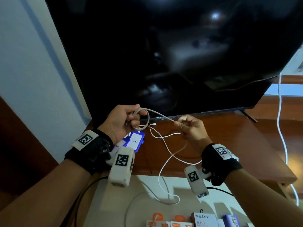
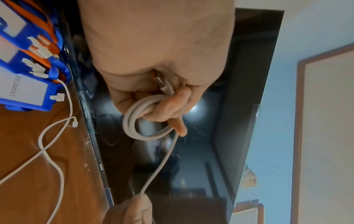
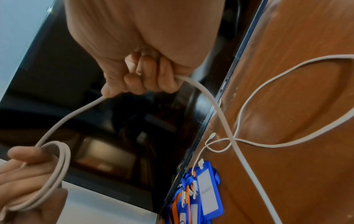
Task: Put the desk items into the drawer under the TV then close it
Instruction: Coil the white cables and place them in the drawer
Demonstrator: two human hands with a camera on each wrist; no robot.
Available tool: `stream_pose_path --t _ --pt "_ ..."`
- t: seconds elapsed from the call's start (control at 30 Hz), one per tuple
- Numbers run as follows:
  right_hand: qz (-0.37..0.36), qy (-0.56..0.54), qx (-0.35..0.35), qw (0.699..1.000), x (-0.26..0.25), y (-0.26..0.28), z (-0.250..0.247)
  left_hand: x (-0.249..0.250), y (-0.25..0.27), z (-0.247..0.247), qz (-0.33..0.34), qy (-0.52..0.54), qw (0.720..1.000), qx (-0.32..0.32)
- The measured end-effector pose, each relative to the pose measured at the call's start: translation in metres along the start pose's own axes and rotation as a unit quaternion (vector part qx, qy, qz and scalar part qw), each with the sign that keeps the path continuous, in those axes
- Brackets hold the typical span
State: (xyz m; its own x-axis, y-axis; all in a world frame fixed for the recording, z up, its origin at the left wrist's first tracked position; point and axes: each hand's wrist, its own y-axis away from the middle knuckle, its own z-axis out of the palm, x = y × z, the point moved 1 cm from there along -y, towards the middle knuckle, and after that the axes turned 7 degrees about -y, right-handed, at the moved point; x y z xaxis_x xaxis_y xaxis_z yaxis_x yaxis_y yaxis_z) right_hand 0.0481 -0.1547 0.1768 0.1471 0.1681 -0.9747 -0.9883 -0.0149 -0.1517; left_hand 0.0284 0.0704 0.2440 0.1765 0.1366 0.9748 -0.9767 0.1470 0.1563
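My left hand [image 1: 132, 117] grips a small coil of beige charging cable [image 1: 146, 123] in front of the TV's lower edge; in the left wrist view the coil [image 2: 132, 121] is looped round my fingers. The cable runs taut to my right hand [image 1: 182, 126], which pinches it in curled fingers [image 3: 145, 78]. Its free length [image 1: 164, 166] hangs from that hand and trails into the open drawer [image 1: 106, 194]. A thinner white cable [image 1: 164, 136] lies looped on the wooden desk [image 1: 229, 136]. Blue badge holders [image 1: 136, 140] labelled PELAWAT lie under my left hand.
The big black TV [image 1: 164, 54] stands just behind both hands. Small boxes [image 1: 205, 220], orange and white, sit at the drawer's near edge. Another white cord [image 1: 280, 112] hangs down at the right, past the desk. A blue-grey wall rises at the left.
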Motion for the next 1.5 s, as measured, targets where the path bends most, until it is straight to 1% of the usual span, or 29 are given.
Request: stream_pose_path --t 0.07,0.13,0.2,0.23,0.3,0.37,0.43,0.5,0.53,0.7,0.77,0.87,0.93,1.0,1.07,1.13,1.23,1.27,1.33,1.4,1.5 --pt "0.018 0.001 0.019 1.000 0.003 -0.001 0.001 -0.003 0.001 -0.001 0.009 0.032 0.999 0.013" --pt "0.022 0.030 0.037 0.999 0.003 -0.001 0.005 -0.007 0.000 0.001 0.029 0.053 0.998 0.035" --pt "0.025 0.092 0.045 0.994 0.002 0.000 0.012 -0.010 -0.001 0.004 0.053 0.037 0.996 0.066" --pt "0.023 0.125 0.037 0.991 0.002 0.002 0.017 -0.012 -0.001 0.006 0.068 0.015 0.994 0.080" --pt "0.009 0.211 -0.011 0.977 0.002 0.009 0.029 -0.012 -0.002 0.011 0.102 -0.043 0.989 0.099" --pt "0.002 0.287 -0.085 0.954 0.003 0.017 0.042 -0.013 -0.002 0.015 0.133 -0.110 0.978 0.113" --pt "0.000 0.329 -0.146 0.933 0.003 0.025 0.052 -0.017 -0.002 0.019 0.155 -0.167 0.966 0.125" --pt "-0.009 0.334 -0.181 0.925 0.002 0.030 0.059 -0.024 -0.001 0.020 0.172 -0.202 0.955 0.133" --pt "-0.012 0.325 -0.192 0.926 0.001 0.032 0.062 -0.027 0.001 0.021 0.178 -0.217 0.950 0.137" --pt "0.010 0.227 -0.213 0.950 -0.005 0.037 0.063 -0.036 0.006 0.024 0.194 -0.250 0.940 0.127" --pt "0.014 0.203 -0.216 0.955 -0.007 0.037 0.061 -0.039 0.006 0.023 0.216 -0.296 0.922 0.122" --pt "0.015 0.218 -0.236 0.947 -0.010 0.040 0.060 -0.044 0.007 0.020 0.236 -0.371 0.891 0.114" --pt "-0.002 0.233 -0.237 0.943 -0.015 0.043 0.060 -0.047 0.009 0.018 0.225 -0.410 0.878 0.097" --pt "-0.038 0.223 -0.214 0.950 -0.018 0.045 0.058 -0.053 0.009 0.014 0.185 -0.434 0.880 0.063" --pt "-0.069 0.195 -0.176 0.962 -0.017 0.045 0.056 -0.058 0.010 0.010 0.140 -0.408 0.902 0.008" --pt "-0.075 0.152 -0.150 0.974 -0.013 0.045 0.051 -0.060 0.015 0.008 0.105 -0.373 0.921 -0.043" --pt "-0.061 0.114 -0.154 0.980 -0.009 0.049 0.041 -0.057 0.023 0.002 0.070 -0.329 0.940 -0.054" --pt "-0.055 0.109 -0.150 0.981 -0.007 0.051 0.039 -0.057 0.025 0.001 0.063 -0.317 0.944 -0.067" --pt "-0.056 0.111 -0.138 0.983 -0.004 0.055 0.039 -0.059 0.029 0.001 0.048 -0.318 0.942 -0.100" --pt "-0.062 0.130 -0.124 0.982 0.001 0.059 0.044 -0.061 0.031 0.006 0.016 -0.317 0.943 -0.097" --pt "-0.075 0.150 -0.107 0.980 0.006 0.061 0.053 -0.062 0.031 0.013 -0.018 -0.277 0.956 -0.093"
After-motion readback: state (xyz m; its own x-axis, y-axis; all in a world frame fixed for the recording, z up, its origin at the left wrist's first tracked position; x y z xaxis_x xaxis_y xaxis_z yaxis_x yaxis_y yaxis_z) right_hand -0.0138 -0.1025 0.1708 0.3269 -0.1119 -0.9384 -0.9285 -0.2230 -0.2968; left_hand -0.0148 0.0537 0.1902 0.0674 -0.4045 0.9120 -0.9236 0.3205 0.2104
